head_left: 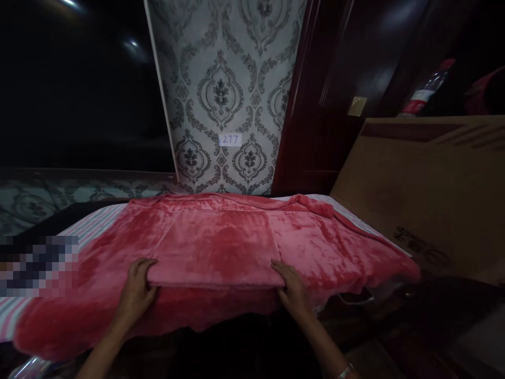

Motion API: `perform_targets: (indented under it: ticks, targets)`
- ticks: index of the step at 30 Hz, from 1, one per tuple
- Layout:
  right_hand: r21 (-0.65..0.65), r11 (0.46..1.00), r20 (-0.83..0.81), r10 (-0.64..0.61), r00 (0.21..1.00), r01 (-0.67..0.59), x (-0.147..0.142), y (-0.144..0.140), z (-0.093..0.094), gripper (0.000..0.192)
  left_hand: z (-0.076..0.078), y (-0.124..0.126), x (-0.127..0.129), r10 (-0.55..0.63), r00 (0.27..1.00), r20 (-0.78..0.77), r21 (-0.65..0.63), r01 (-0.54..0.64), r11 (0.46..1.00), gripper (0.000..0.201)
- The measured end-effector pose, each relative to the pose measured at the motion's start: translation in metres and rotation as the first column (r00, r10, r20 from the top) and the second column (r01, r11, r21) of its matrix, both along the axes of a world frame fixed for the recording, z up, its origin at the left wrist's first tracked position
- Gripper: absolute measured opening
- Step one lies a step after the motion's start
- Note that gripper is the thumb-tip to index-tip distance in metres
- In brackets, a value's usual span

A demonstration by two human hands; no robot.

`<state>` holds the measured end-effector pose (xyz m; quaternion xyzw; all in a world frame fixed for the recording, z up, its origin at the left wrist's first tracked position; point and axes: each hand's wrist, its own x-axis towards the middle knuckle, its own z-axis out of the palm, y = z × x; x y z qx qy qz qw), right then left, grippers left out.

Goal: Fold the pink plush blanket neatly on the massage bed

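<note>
A folded pink plush cloth (216,247) lies as a flat rectangle on a larger red-pink plush blanket (315,247). My left hand (139,284) grips its near left corner, thumb below and fingers on top. At the near right corner, my right hand (291,287) holds the same cloth in a similar pinch. The folded near edge runs straight between both hands. What kind of article the cloth is, I cannot tell.
Under the blanket shows a striped sheet (98,218). A large cardboard box (426,195) stands at the right, with a red-labelled plastic bottle (424,97) above it. Behind are a patterned wall (221,63) with a "277" label (230,139) and a dark screen (79,89).
</note>
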<state>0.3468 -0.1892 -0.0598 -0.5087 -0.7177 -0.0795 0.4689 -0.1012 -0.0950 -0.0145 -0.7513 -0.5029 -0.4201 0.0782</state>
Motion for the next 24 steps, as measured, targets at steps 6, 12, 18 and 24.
perform_targets:
  ticks: [6, 12, 18, 24]
  targets:
    - [0.100, 0.992, -0.082, -0.072, 0.994, 0.080, 0.012, 0.017, 0.059, 0.040, 0.079, 0.009, 0.009, -0.038, 0.999, 0.019, 0.097, 0.036, 0.995, 0.033]
    - [0.175, 0.976, -0.347, -0.066, 0.935, 0.133, 0.017, 0.019, 0.189, 0.023, 0.205, 0.011, 0.029, -0.018, 0.981, 0.191, 0.121, -0.006, 0.993, 0.029]
    - [0.216, 0.976, -0.476, 0.122, 0.871, -0.019, 0.033, 0.049, 0.260, 0.022, 0.274, 0.032, 0.035, -0.055, 0.849, 0.525, -0.202, 0.187, 0.961, 0.043]
    - [-0.215, 0.966, -0.641, -0.031, 0.767, -0.141, 0.048, 0.138, 0.217, 0.032, 0.236, 0.095, 0.049, 0.005, 0.839, 0.544, -0.438, 0.279, 0.855, 0.033]
